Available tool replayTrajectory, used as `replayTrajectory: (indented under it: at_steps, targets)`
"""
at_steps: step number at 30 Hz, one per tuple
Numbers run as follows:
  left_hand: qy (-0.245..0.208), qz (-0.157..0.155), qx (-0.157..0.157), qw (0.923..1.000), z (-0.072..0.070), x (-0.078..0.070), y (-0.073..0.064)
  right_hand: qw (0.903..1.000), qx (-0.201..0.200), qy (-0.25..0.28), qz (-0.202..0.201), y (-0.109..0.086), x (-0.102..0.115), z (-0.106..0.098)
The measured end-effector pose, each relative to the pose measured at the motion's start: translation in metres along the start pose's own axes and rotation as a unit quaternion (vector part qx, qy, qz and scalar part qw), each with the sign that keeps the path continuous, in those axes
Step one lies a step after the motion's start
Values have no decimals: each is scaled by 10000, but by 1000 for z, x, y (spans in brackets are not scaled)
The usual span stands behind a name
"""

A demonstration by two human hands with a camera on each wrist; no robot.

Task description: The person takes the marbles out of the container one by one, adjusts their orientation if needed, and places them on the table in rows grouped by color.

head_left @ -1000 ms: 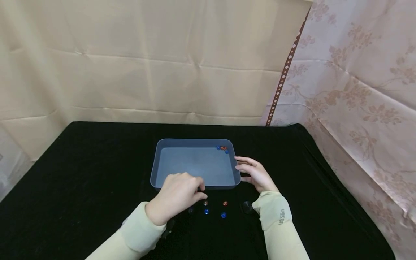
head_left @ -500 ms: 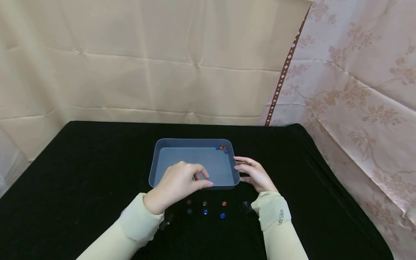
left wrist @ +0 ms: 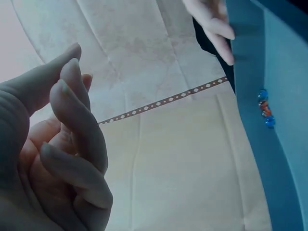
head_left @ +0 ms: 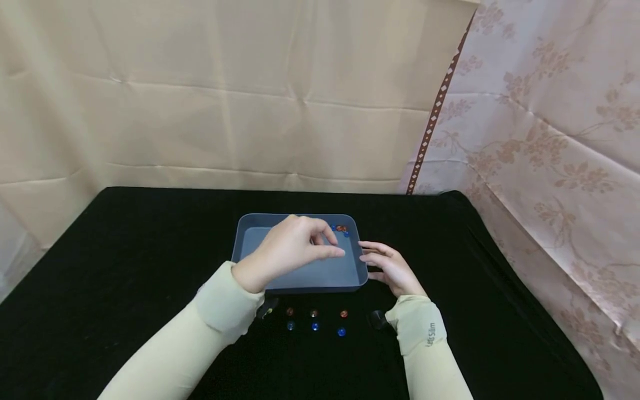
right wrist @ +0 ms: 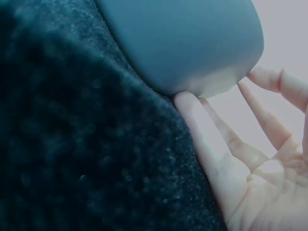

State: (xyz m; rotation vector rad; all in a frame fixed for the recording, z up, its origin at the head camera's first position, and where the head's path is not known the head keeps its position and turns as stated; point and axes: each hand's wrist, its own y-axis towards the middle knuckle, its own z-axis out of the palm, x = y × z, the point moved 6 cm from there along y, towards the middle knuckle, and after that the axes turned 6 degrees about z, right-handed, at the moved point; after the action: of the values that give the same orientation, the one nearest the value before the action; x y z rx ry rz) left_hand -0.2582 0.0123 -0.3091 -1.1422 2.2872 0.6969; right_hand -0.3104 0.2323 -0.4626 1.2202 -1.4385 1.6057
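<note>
A blue-grey tray [head_left: 320, 280] rests on the black cloth. Blue and orange glass marbles cluster in its far right corner, one of them a blue marble [head_left: 346, 234]. My left hand [head_left: 295, 244] is over the tray, its fingers curled and thumb pointing at that corner. In the left wrist view, the thumb and index fingertips overlap; I cannot tell whether anything is between them. My right hand [head_left: 392, 268] is at the tray's right side, fingertips and thumb [right wrist: 185, 101] touching its outer wall. Before the tray lie amber marbles [head_left: 344, 314] with blue marbles [head_left: 341, 332] in a nearer row.
Black cloth [head_left: 150, 250] covers the table. A cream curtain [head_left: 200, 111] hangs behind it, and a floral curtain [head_left: 550, 139] on the right. Dark wrist devices, such as the one [head_left: 378, 319] at the right cuff, sit close over the cloth.
My left hand has moved from the tray's front edge away from me and right, over the tray, uncovering the left marbles of the rows. My right hand has stayed at the tray's side.
</note>
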Motion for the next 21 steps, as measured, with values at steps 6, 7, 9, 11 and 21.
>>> replayTrajectory:
  at_steps: [6,7,9,11,21]
  targets:
    - [-201,50,72,9998,-3,-7,20,10000,48,78,-26,0,1,1]
    - [-256,43,93,9996,-3,-7,24,10000,30,89,-23,-1,1,1]
    - [-345,-19,125,9993,-2,-6,31,10000,14,64,-30,-1,1,1]
    - [-380,-120,168,9991,-1,-4,39,10000,-3,53,-35,0,1,1]
    - [-473,-525,173,9974,13,18,69,10000,-34,42,-23,0,1,0]
